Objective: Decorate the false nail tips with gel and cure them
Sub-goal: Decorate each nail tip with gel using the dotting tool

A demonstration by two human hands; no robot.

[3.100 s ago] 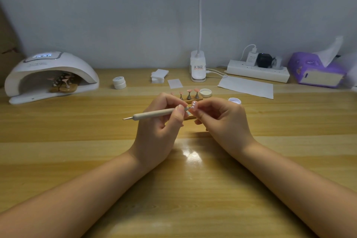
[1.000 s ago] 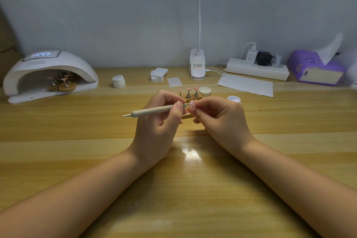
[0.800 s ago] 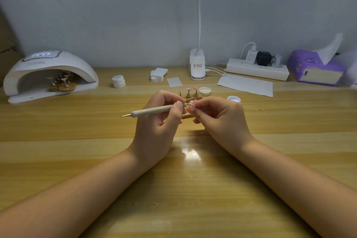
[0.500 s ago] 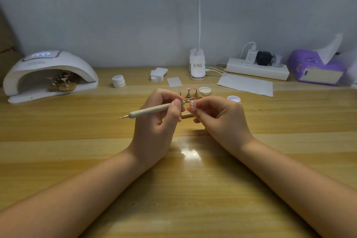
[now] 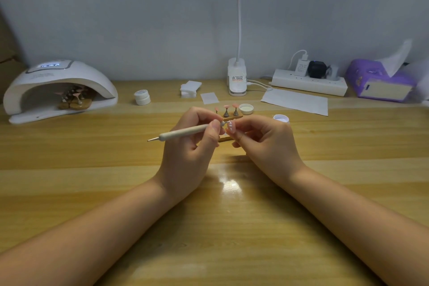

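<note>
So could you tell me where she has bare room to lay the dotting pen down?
Bare wood lies between the lamp and the left hand, and along the near edge. Behind the hands it is crowded: nail stand, lid, jar.

Both hands (image 5: 189, 146) (image 5: 267, 144) raised, fingers curled, pinching.

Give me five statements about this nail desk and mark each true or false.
1. The left hand grips a dotting pen. True.
2. The right hand pinches a nail tip. True.
3. The curing lamp on the left is empty. False: stands with nail tips sit inside it.
4. The tissue box is green. False: it is purple.
5. A wooden stand with three pink nail tips sits behind the hands. True.
</note>
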